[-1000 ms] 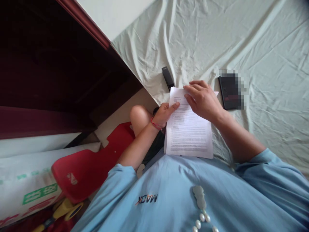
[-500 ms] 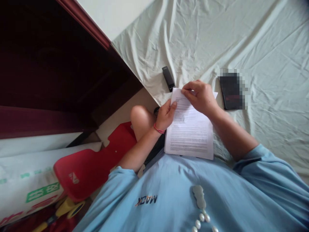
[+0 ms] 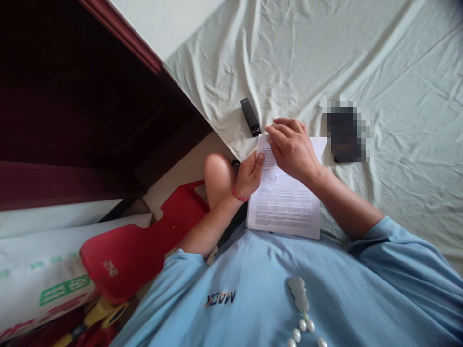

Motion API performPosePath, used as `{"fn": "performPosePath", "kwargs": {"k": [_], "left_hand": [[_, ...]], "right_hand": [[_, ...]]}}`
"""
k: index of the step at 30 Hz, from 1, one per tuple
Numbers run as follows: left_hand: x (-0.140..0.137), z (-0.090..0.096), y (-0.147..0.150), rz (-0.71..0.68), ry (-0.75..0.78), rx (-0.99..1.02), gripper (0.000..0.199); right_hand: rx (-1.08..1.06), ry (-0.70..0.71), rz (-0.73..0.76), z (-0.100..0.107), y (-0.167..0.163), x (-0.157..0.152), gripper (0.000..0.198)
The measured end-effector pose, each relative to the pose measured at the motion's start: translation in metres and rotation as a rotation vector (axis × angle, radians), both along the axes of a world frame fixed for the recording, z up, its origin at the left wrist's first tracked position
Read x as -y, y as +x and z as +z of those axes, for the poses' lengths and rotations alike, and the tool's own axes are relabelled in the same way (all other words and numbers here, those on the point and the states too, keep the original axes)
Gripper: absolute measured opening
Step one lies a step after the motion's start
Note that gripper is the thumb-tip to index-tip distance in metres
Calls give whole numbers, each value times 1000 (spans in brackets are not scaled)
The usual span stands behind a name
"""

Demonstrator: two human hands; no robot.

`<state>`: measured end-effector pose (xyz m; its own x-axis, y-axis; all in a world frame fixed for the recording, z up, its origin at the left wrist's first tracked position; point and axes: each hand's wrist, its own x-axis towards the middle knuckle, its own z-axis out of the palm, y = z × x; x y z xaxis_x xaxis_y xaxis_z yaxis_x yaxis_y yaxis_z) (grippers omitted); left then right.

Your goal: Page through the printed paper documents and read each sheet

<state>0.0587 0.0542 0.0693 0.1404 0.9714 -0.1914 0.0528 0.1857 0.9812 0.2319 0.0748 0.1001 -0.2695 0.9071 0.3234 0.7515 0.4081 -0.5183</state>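
Observation:
A small stack of printed paper sheets lies against my lap, its lower edge by my blue shirt. My left hand, with a red string bracelet at the wrist, is closed on the left edge of the sheets, thumb on top. Over the upper part of the stack rests my right hand, palm down, its fingers stretched toward the top edge and partly covering the print. Just beyond the top left corner a black stapler-like object lies on the pale sheet.
To the right, a dark flat item is partly pixelated on the wrinkled bedsheet. A red plastic chair and a white printed sack are at lower left. Dark wooden furniture borders the left side.
My right hand has gone from a pinch at the top edge of the sheets to lying flatter, fingers extended, slightly to the left. My left hand keeps its hold.

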Motion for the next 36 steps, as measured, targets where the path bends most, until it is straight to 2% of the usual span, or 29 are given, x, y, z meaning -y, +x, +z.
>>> {"fn": "performPosePath", "kwargs": {"k": [8, 16, 20, 22, 25, 31, 36], "left_hand": [[0, 0, 2, 36, -54, 39, 38], [-2, -5, -2, 41, -43, 30, 37], [-14, -20, 1, 104, -156, 124, 36], [-22, -29, 4, 113, -250, 210, 38], [-32, -38, 7, 152, -366, 274, 36], [-48, -40, 10, 288, -449, 185, 22], [-59, -36, 17, 321, -584, 290, 18]], "right_hand": [[6, -11, 36, -1, -1, -1, 52], [1, -29, 12, 0, -1, -4, 42], [31, -191, -47, -13, 6, -32, 36], [65, -316, -34, -19, 8, -52, 35], [178, -416, -34, -26, 3, -80, 31], [295, -455, -1, -35, -6, -110, 24], [262, -433, 22, -42, 0, -119, 23]]}}
